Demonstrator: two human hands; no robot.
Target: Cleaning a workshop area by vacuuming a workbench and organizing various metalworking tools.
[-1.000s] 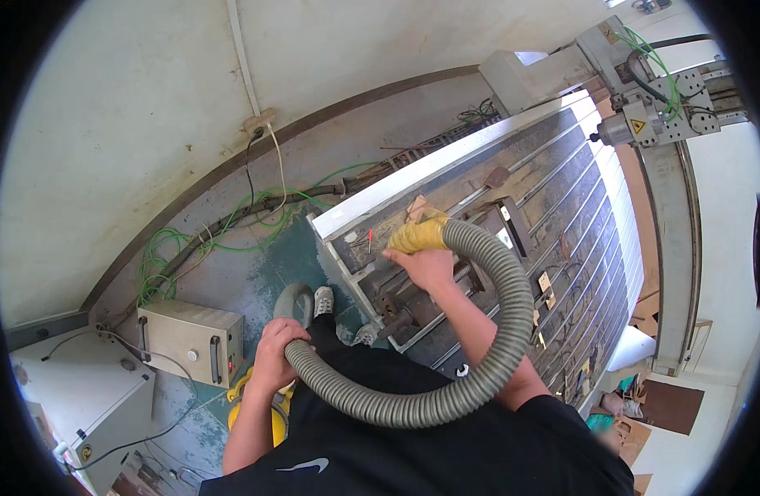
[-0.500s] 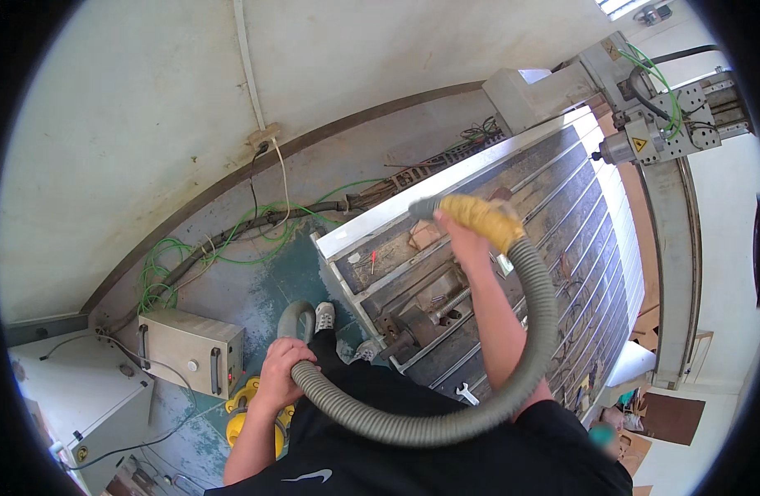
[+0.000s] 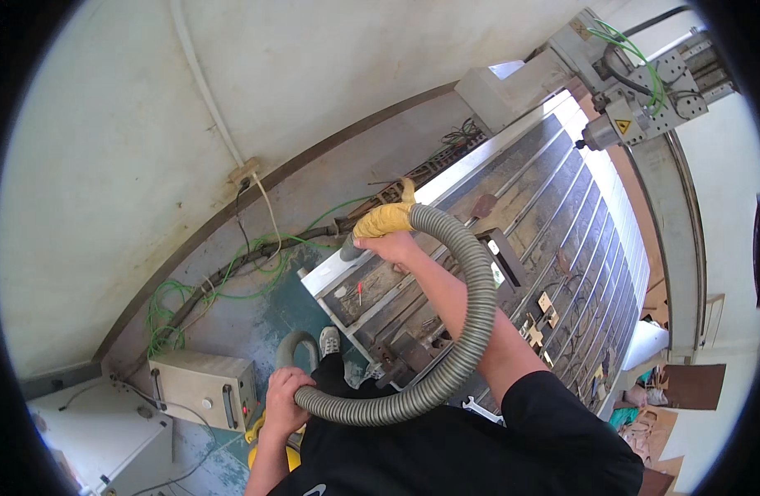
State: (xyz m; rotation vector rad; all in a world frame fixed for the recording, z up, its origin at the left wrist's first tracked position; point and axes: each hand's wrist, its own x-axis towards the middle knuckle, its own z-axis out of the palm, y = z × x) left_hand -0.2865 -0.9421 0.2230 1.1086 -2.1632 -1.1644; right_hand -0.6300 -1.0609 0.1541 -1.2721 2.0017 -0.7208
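A grey corrugated vacuum hose loops in front of me. My right hand is closed around its end, just by a yellow wrapping with a loose flap sticking up. The short grey hose tip points down beside the near left corner of a slotted machine bed. My left hand grips the hose lower down, near my legs. Close to the tip, a small red tool lies on the bed. Several fingers of my right hand are hidden behind the hose.
A machine spindle hangs over the bed's far right. A wrench and brass-coloured pieces lie on the bed. Green cables run along the wall. On the floor at left stands a beige metal box, with something yellow beside my left forearm.
My right hand has carried the wrapped hose end leftward, to the bed's left edge. The hose loop has risen and shifted left. My left hand keeps its hold. The view has turned slightly.
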